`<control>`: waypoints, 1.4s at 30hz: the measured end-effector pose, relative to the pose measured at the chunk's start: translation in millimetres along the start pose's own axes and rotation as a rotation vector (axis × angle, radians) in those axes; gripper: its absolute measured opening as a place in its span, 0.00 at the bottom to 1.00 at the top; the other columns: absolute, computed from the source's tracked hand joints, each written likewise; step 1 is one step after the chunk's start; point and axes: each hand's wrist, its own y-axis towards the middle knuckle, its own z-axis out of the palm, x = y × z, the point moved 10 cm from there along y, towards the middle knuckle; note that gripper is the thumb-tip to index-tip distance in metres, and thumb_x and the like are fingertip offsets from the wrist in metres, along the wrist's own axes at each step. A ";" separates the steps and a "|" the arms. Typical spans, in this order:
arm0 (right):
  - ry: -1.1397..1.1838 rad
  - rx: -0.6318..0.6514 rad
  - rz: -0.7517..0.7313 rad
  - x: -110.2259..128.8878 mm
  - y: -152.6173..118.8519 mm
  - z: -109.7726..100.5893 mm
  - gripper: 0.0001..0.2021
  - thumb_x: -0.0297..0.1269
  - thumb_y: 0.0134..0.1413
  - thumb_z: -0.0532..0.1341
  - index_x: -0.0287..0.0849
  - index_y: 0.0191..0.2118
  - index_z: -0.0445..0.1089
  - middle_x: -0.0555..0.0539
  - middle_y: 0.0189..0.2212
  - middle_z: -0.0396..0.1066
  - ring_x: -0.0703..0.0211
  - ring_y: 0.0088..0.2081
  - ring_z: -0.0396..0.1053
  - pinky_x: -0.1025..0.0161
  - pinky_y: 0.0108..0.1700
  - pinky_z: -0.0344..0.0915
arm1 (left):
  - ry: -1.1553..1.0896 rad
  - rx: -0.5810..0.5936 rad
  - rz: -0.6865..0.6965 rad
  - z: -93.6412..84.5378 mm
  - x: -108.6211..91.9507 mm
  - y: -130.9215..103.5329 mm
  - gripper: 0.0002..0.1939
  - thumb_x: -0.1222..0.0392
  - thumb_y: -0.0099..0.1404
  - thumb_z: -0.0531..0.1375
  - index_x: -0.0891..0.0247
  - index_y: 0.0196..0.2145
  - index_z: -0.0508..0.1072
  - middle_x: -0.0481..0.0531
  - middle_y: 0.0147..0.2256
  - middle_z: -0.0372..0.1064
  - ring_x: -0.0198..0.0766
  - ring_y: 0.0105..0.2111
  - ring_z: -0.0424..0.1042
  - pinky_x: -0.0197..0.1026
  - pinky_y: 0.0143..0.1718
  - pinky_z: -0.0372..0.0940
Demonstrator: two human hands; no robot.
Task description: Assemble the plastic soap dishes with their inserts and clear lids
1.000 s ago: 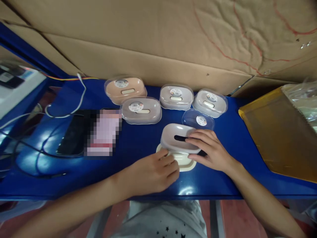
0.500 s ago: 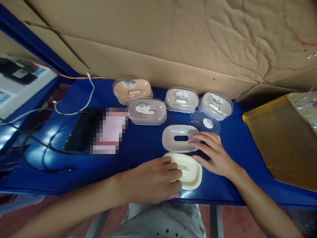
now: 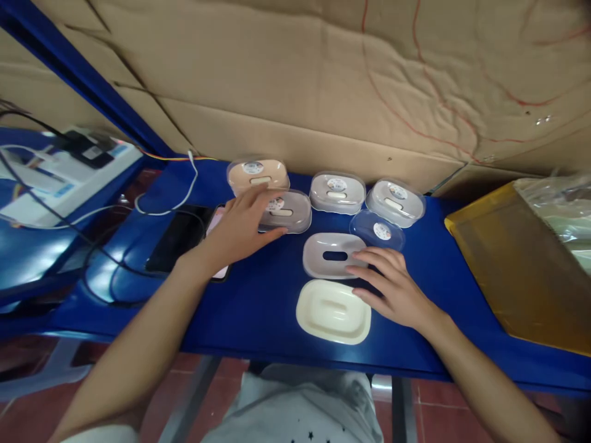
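Note:
My left hand (image 3: 243, 224) reaches over the left end of a lidded grey soap box (image 3: 295, 215), fingers spread and thumb along its near side. Whether it touches the box is hard to tell. My right hand (image 3: 392, 286) is open, its fingertips at the right end of a grey oval tray (image 3: 316, 264) with a slot in its middle. Nearer to me lies a cream oval dish (image 3: 335, 314) with a raised ridge, close to my right thumb. A loose clear lid (image 3: 369, 232) with a round label lies behind the grey tray.
At the back stand a peach lidded box (image 3: 272, 172) and two grey lidded boxes (image 3: 348, 195). A phone (image 3: 220, 274), a black device (image 3: 173, 243) and cables lie left, near a power strip (image 3: 69, 175). A yellow-brown box (image 3: 517, 264) stands right on the blue table (image 3: 258, 314).
My left hand has left the cream dish and moved up and left to the grey lidded box. My right hand stays by the grey tray. The view has shifted slightly.

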 end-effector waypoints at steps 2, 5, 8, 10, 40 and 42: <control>-0.011 -0.015 0.003 -1.5 -0.2 -2.3 0.17 0.40 0.73 0.65 0.47 0.63 0.72 0.39 0.62 0.75 0.42 0.66 0.69 0.42 0.64 0.66 | -0.010 0.003 -0.017 1.7 0.8 0.3 0.33 0.45 0.69 0.69 0.52 0.67 0.69 0.62 0.72 0.63 0.65 0.71 0.64 0.68 0.67 0.64; -0.024 -0.036 0.021 -5.9 -0.6 -5.4 0.17 0.40 0.73 0.65 0.47 0.63 0.72 0.38 0.63 0.75 0.42 0.66 0.69 0.41 0.65 0.65 | -0.076 -0.075 -0.011 -6.2 -5.2 0.2 0.30 0.40 0.68 0.69 0.50 0.63 0.72 0.58 0.66 0.70 0.61 0.68 0.68 0.66 0.69 0.63; -0.032 -0.046 0.032 -9.9 -0.9 -6.0 0.16 0.39 0.73 0.66 0.46 0.62 0.73 0.38 0.62 0.75 0.42 0.66 0.69 0.41 0.65 0.65 | -0.188 -0.178 0.009 -13.2 -9.7 -0.1 0.27 0.40 0.71 0.67 0.53 0.61 0.72 0.58 0.62 0.72 0.56 0.66 0.71 0.60 0.70 0.63; -0.031 -0.042 0.034 -11.6 -1.1 -4.3 0.15 0.39 0.73 0.65 0.45 0.61 0.74 0.37 0.62 0.75 0.42 0.66 0.69 0.42 0.65 0.65 | -0.218 -0.235 -0.003 -13.1 -8.3 -0.4 0.26 0.42 0.73 0.66 0.56 0.61 0.71 0.60 0.64 0.69 0.55 0.67 0.69 0.58 0.71 0.63; -0.010 0.018 0.096 -25.3 -2.0 6.4 0.14 0.40 0.75 0.64 0.49 0.60 0.75 0.39 0.63 0.74 0.42 0.66 0.70 0.40 0.65 0.66 | 0.073 -0.052 0.278 14.7 -45.1 -10.6 0.19 0.49 0.76 0.64 0.63 0.56 0.81 0.65 0.54 0.77 0.62 0.57 0.75 0.63 0.60 0.67; -0.013 0.017 0.100 -26.1 -2.9 6.2 0.14 0.40 0.75 0.63 0.49 0.61 0.74 0.39 0.64 0.74 0.42 0.66 0.70 0.40 0.66 0.66 | 0.054 -0.020 0.282 17.6 -44.7 -11.1 0.18 0.51 0.77 0.62 0.61 0.58 0.80 0.63 0.54 0.78 0.59 0.57 0.76 0.60 0.59 0.67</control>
